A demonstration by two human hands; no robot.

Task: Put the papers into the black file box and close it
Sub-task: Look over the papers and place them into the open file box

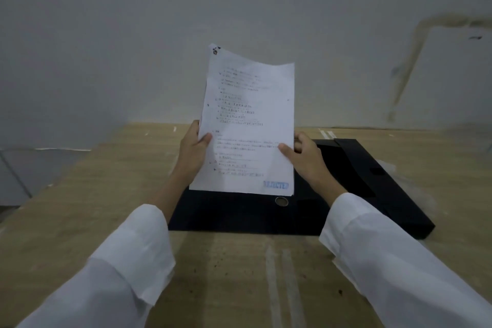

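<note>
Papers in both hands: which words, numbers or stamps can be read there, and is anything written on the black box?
"REJECTED": blue stamp at the lower right corner of the papers.
Printed lines on the page: too small and blurred to read.
Dark mark at the top left corner: unreadable.
Black file box: no text visible.

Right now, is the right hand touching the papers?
Touching. The head view shows the right hand pinching the papers' right edge, thumb on the front.

Left hand (192, 145), right hand (303, 153) raised, fingers pinched.
</note>
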